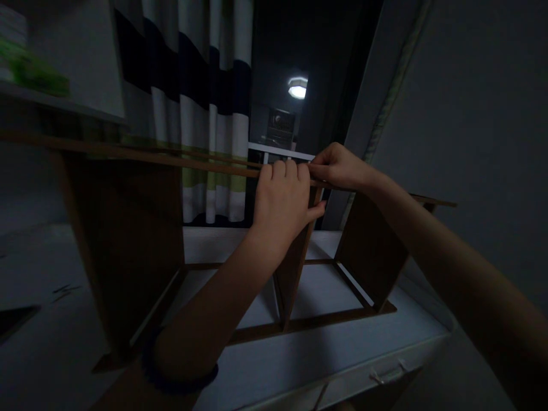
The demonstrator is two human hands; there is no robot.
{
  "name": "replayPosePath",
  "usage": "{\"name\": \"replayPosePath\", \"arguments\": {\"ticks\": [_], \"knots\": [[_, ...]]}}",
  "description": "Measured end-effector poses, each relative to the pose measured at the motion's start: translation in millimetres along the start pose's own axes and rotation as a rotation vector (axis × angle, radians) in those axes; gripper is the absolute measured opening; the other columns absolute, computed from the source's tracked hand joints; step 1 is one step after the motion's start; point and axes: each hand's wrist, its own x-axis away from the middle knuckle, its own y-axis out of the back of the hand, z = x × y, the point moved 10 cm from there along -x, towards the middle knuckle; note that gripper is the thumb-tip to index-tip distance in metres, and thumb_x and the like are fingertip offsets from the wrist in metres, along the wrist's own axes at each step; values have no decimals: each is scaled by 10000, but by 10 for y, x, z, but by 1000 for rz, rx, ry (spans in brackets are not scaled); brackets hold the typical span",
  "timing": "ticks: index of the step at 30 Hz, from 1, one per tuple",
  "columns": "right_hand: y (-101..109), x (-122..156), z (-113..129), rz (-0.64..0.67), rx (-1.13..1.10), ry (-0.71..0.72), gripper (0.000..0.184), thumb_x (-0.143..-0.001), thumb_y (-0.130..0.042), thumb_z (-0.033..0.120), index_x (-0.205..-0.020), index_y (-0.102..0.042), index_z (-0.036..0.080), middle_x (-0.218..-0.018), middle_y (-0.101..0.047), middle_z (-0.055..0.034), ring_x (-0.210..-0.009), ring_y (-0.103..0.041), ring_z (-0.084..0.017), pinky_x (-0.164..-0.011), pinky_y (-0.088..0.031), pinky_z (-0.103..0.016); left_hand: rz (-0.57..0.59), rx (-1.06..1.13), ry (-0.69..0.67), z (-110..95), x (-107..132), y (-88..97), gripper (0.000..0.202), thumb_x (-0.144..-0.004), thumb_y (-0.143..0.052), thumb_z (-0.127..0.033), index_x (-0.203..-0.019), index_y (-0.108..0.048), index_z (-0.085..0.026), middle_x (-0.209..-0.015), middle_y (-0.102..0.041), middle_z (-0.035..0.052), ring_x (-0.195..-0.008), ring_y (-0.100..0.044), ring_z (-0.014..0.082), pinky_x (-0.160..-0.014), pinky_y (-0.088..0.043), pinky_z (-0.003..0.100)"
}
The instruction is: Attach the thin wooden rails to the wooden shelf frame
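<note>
A brown wooden shelf rack (201,164) lies on its side, with long rails at the top and bottom and upright boards between them. My left hand (282,200) is closed over the near top rail by the middle board (295,268), its fingers curled over the far side and the thumb sticking out to the right. Just beyond it, my right hand (336,165) is closed in a pinch at the top of the same board. Whatever sits between those fingertips is too dark and small to make out. A dark band (171,371) circles my left forearm.
The rack stands on a white desk (325,354) with a drawer handle (387,374) at its front. Small dark pieces (64,292) and a dark flat object (17,319) lie at left. Behind are a striped curtain (194,108) and a dark window (278,51); a wall (483,114) rises at right.
</note>
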Motion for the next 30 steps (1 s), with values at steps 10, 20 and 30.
{"name": "replayPosePath", "arguments": {"ticks": [10, 20, 30], "knots": [[7, 34, -136, -2, -253, -149, 384, -727, -572, 191, -391, -390, 150, -358, -268, 86, -353, -202, -10, -348, -113, -203, -40, -8, -11, -10, 10, 13, 472, -743, -510, -523, -939, -485, -94, -874, -519, 113, -847, -473, 279, -736, -336, 379], [448, 68, -218, -268, -487, -219, 300, -760, -531, 138, -495, -391, 160, -392, -323, 110, -360, -274, -11, -394, -214, -181, -45, 34, -11, 13, 7, 12, 437, -733, -515, -497, -918, -491, -101, -869, -520, 111, -850, -463, 277, -738, -337, 378], [2039, 577, -355, -895, -585, -265, 311, -862, -246, 129, -574, -344, 192, -449, -148, 98, -418, -173, -21, -504, -131, -306, -44, 38, 4, 16, 0, 26, 429, -726, -529, -494, -904, -504, -104, -857, -524, 105, -828, -464, 267, -722, -343, 369]]}}
